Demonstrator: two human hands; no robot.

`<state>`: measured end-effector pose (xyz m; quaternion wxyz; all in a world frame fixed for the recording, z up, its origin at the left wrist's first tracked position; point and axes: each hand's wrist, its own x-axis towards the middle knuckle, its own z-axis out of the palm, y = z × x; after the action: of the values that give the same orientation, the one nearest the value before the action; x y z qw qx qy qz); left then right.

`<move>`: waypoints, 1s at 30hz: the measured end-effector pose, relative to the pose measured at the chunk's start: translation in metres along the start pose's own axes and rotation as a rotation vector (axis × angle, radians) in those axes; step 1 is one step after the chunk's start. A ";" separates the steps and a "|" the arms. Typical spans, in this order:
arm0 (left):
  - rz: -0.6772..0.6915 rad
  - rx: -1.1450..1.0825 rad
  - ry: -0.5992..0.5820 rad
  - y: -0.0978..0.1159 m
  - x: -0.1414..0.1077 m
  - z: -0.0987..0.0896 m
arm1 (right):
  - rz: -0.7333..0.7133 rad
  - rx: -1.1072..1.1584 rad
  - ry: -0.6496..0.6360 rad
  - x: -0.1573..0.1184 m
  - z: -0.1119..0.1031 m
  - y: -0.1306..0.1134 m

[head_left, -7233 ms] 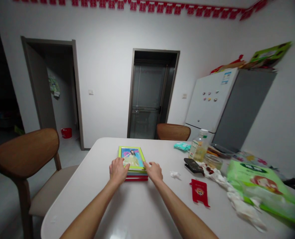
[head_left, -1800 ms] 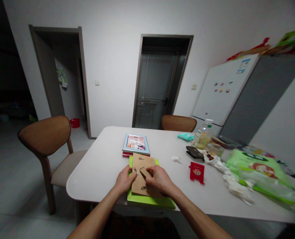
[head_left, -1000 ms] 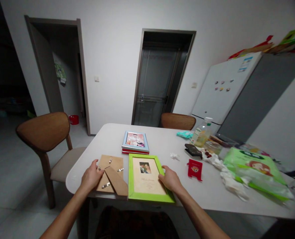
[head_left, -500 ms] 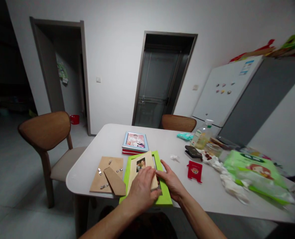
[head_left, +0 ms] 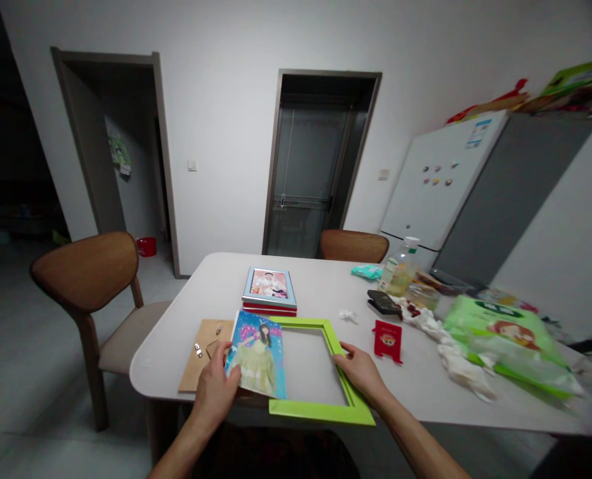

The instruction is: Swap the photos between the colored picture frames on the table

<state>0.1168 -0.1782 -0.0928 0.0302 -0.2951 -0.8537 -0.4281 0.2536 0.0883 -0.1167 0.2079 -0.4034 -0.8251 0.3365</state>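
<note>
In my left hand [head_left: 219, 382] is a photo [head_left: 259, 359] with a blue background and a figure in a pale green dress, pinched at its left edge. The photo overlaps the left side of a lime green picture frame [head_left: 320, 411], whose opening shows the white table through it. My right hand [head_left: 358, 372] grips the frame's right side, thumb on top. Under the photo and my left hand lies a brown backing board [head_left: 209, 332] with metal clips, partly hidden.
Behind the green frame is a stack of picture frames, a light blue one [head_left: 269, 286] over a red one [head_left: 271, 311]. To the right lie a red stand [head_left: 388, 341], a black wallet-like item [head_left: 384, 303], a bottle [head_left: 398, 269], crumpled tissue [head_left: 468, 369] and a green wipes pack [head_left: 510, 339].
The left hand has moved left, and the blue photo now shows in it where a cream sheet with a small picture was. The green frame's opening is uncovered, and the frame has shifted right.
</note>
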 end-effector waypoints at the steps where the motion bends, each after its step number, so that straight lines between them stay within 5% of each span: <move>1: -0.021 0.029 -0.026 -0.003 -0.003 0.000 | -0.017 -0.073 0.020 0.001 0.000 0.002; 7: -0.026 0.398 -0.179 -0.004 -0.010 -0.001 | -0.071 -0.251 0.043 0.000 0.002 0.001; 18: 0.154 0.386 -0.166 0.007 -0.014 0.000 | -0.166 -0.413 0.084 -0.003 0.004 -0.003; 22: 0.367 0.284 -0.286 0.013 -0.022 0.015 | -0.303 -0.258 0.096 -0.016 0.012 -0.031; 30: 0.403 0.378 -0.402 0.027 -0.026 0.036 | -0.244 0.172 -0.148 -0.032 0.063 -0.078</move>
<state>0.1596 -0.1511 -0.1044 -0.0007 -0.5256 -0.8313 -0.1809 0.1929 0.0035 -0.1059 0.2197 -0.2553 -0.8490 0.4072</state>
